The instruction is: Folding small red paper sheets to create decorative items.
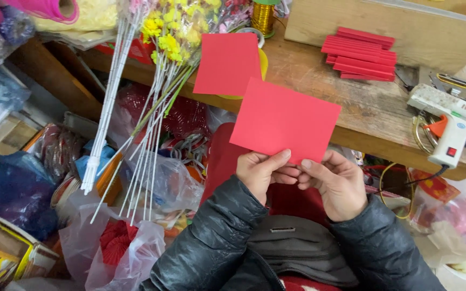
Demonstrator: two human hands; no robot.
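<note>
Both my hands hold one red paper card [284, 119] by its lower edge, tilted, in front of the wooden table [351, 102]. My left hand [260, 172] pinches the bottom edge with thumb on top. My right hand [335, 183] grips the same edge just to the right. A second red card [226, 63] lies on the table behind it, partly over a yellow disc [264, 62]. A stack of folded red cards [360, 53] rests further back on the table.
A white glue gun [451, 126] lies at the table's right edge. A gold wire spool [263, 16] stands at the back. Yellow artificial flowers on white stems [152, 108] lean at the left. Plastic bags [130, 248] and boxes crowd the floor.
</note>
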